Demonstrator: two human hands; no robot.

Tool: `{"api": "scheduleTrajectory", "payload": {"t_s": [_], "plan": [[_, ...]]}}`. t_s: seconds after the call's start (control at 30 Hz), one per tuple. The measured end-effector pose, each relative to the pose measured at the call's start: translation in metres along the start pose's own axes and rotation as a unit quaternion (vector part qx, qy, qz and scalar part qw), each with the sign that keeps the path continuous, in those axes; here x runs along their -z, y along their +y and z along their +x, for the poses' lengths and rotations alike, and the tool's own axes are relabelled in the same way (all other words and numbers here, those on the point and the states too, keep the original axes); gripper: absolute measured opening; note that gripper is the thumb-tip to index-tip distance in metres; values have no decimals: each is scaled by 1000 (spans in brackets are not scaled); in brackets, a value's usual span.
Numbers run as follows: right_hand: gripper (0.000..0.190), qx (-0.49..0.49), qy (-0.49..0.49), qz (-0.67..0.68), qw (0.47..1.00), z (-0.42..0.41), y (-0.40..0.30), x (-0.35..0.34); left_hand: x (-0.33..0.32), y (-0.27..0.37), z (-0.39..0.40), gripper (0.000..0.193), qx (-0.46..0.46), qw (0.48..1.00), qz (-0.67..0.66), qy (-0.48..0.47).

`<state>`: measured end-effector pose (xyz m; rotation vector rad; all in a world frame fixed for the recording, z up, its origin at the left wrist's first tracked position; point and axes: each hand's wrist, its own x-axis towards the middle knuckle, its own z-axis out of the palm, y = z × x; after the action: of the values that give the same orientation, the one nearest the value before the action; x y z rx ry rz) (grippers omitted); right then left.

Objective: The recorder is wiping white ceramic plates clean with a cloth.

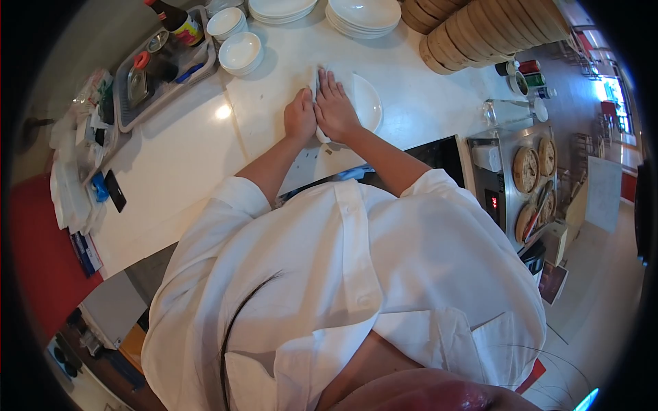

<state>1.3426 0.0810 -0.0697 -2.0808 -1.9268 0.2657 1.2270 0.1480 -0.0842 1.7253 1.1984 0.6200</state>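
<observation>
My right hand [335, 108] lies flat, fingers extended and slightly apart, on a folded white cloth or paper [322, 135]. That white piece covers part of a round white plate [370, 105], whose right side shows past a straight edge beside my fingers. My left hand [301, 116] is curled against the left edge of the white piece, right beside my right hand. Its fingertips are hidden, so whether it grips the edge cannot be made out. Small dark crumbs [328, 151] are scattered on the white counter [272, 113] around my hands.
Stacked white bowls [240, 51] and plates [363, 15] stand at the back. Bamboo steamers [462, 36] lean high at back right. A grey basket [169, 97] holds bottles. A phone [115, 190] lies left. A steaming counter [532, 180] with round steamers is at right.
</observation>
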Motion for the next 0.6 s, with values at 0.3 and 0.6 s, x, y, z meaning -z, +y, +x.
{"api": "scheduleTrajectory", "payload": {"t_s": [0.3,0.6], "plan": [[51,147,-113,32,982,-78,22,42,7,-2,-5,51,-59,997,-34,31],[61,-32,-9,-82,996,-36,31,29,1,11,-6,57,-46,998,-20,48]]}}
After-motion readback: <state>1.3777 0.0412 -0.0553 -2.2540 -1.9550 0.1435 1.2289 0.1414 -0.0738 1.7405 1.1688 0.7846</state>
